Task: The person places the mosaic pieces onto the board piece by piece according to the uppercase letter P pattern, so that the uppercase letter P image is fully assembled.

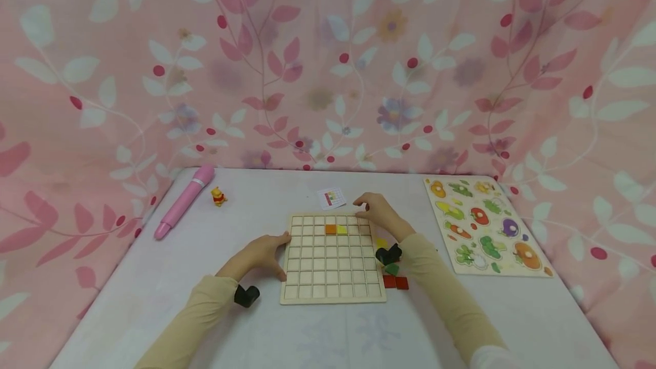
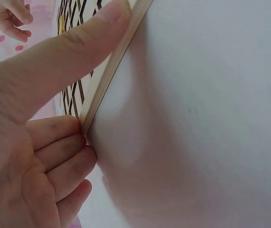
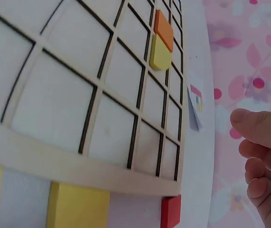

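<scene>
- Pink floral curtain (image 1: 307, 73) behind the white-covered table (image 1: 128, 306).
- Pale vegetable puzzle board (image 1: 446, 255), table's right side.
- Square pale wooden grid board (image 1: 333, 292) flat mid-table.
- Long pink pen-shaped stick (image 1: 179, 206), far left.
- My left hand (image 1: 263, 254): thumb and fingers spread, touching the grid board's left edge, not clenched.
- My right hand (image 1: 381, 212): loosely curled, nothing held, at the far right corner of the grid board.
- Small white printed card (image 1: 331, 199), just beyond the board.
- Yellow-and-red bear figurine (image 1: 218, 196), near the stick.
- Flat orange tile (image 1: 330, 229) and yellow tile (image 1: 342, 230), adjacent, second row from far edge.
- Loose red tiles (image 1: 402, 283) and green tile (image 1: 392, 269), right of the board.
</scene>
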`<state>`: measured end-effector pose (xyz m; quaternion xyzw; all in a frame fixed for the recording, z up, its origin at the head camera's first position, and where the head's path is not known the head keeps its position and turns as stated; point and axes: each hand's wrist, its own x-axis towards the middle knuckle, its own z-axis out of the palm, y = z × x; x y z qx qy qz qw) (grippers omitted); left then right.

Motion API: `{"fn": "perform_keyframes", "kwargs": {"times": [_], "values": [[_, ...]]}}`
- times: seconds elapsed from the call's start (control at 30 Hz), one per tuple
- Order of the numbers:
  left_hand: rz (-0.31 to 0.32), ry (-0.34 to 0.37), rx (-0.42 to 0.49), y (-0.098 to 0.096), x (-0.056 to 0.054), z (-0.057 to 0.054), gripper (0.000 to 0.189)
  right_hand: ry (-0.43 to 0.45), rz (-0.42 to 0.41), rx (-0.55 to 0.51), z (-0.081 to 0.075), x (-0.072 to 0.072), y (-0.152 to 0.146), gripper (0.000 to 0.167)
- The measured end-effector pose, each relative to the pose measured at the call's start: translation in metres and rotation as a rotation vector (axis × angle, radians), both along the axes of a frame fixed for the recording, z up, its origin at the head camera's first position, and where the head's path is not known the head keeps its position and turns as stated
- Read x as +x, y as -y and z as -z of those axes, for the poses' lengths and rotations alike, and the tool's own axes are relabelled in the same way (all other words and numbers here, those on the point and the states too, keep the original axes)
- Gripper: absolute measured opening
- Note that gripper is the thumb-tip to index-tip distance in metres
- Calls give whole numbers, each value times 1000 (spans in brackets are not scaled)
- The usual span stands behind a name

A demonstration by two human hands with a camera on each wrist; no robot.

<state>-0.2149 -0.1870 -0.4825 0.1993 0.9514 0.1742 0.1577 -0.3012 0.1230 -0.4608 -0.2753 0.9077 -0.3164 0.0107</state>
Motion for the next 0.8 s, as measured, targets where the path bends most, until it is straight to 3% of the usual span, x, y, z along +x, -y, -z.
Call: {"fn": "perform_keyframes", "kwargs": {"times": [0.4,0.8], "values": [[-2,10,33,0,-2,2,101,26,81,-2,13,-14,-35,35],[-20,22,23,1,-2,1,102,12,50,22,19,-15,-35,36]]}}
